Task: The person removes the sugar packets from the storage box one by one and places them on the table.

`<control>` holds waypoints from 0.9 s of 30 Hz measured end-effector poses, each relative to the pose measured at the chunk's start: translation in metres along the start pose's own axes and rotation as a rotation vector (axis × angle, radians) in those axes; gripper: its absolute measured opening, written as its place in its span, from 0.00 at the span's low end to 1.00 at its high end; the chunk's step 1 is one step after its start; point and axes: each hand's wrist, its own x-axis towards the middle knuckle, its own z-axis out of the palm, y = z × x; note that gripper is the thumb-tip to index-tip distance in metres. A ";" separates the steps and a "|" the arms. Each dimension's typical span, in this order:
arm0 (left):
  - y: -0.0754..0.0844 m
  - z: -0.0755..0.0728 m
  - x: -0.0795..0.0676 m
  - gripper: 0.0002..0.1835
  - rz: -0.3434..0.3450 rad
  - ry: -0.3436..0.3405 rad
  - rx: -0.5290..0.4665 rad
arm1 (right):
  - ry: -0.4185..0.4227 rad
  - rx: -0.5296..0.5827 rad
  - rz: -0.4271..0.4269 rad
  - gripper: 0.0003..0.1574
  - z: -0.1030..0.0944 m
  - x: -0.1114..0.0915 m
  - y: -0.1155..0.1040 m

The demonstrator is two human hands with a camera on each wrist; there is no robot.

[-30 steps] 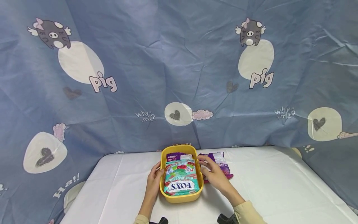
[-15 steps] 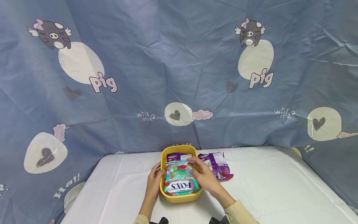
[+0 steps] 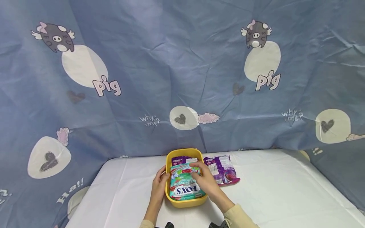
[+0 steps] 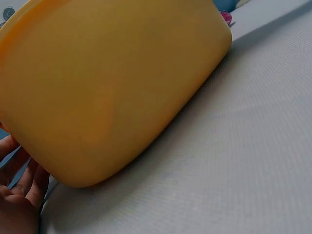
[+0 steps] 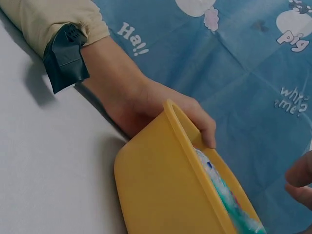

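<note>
left hand (image 3: 158, 186) grips tub (image 3: 186, 203) near table (image 3: 271, 180) back edge | right hand (image 3: 207, 181) over bag (image 3: 182, 183), fingers apart | bag likely soft, slippery: pinch edge

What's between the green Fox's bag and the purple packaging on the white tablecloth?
The right-hand wall of the yellow tub stands between them, with the right hand extending over its rim. The head view shows this.

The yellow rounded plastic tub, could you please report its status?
Left hand gripping yellow rounded plastic tub. Right hand over teal printed plastic packet inside, contact unclear. Purple plastic packaging right of tub, no apparent obstruction.
</note>
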 end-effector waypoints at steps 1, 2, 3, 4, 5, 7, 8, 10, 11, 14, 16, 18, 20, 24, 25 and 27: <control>0.000 -0.001 -0.001 0.23 -0.005 -0.002 0.008 | -0.003 0.017 0.001 0.20 0.000 -0.002 0.000; -0.001 -0.003 -0.001 0.23 -0.011 -0.005 0.016 | -0.011 0.033 -0.002 0.21 0.001 -0.003 0.000; -0.001 -0.004 -0.001 0.24 -0.016 -0.007 0.021 | -0.021 0.048 0.000 0.22 0.002 -0.005 0.001; 0.000 -0.006 -0.002 0.24 -0.020 -0.008 0.027 | -0.031 0.060 -0.003 0.22 0.003 -0.006 0.001; 0.000 -0.008 -0.002 0.25 -0.024 -0.009 0.036 | -0.046 0.076 -0.008 0.23 0.003 -0.007 0.002; 0.000 -0.011 -0.002 0.25 -0.026 -0.014 0.039 | -0.065 0.095 -0.023 0.23 0.005 -0.008 0.003; 0.000 -0.012 -0.002 0.25 -0.022 -0.014 0.039 | -0.072 0.100 -0.028 0.23 0.005 -0.007 0.003; 0.001 -0.012 -0.001 0.25 -0.016 -0.017 0.032 | -0.071 0.100 -0.029 0.23 0.005 -0.007 0.003; 0.001 -0.011 -0.001 0.25 -0.013 -0.017 0.030 | -0.065 0.092 -0.027 0.22 0.004 -0.006 0.003; 0.001 -0.007 0.000 0.24 -0.007 -0.013 0.018 | -0.064 0.092 -0.003 0.22 0.001 -0.003 0.001; 0.001 -0.004 0.001 0.23 -0.006 -0.016 0.006 | -0.076 0.109 0.025 0.21 -0.002 -0.002 0.001; 0.001 -0.002 0.000 0.23 0.000 -0.017 -0.005 | -0.095 0.133 0.059 0.20 -0.005 0.000 0.002; 0.001 0.000 0.000 0.23 0.001 -0.020 -0.017 | -0.112 0.150 0.089 0.20 -0.008 0.001 0.003; 0.001 0.001 0.000 0.24 -0.003 -0.013 -0.009 | -0.152 0.157 0.076 0.19 -0.010 0.000 0.006; 0.000 0.001 0.000 0.24 -0.004 -0.012 -0.012 | -0.162 0.162 0.066 0.20 -0.009 0.000 0.006; 0.000 0.001 0.001 0.24 -0.006 -0.010 -0.009 | -0.183 0.171 0.049 0.22 -0.008 -0.002 0.006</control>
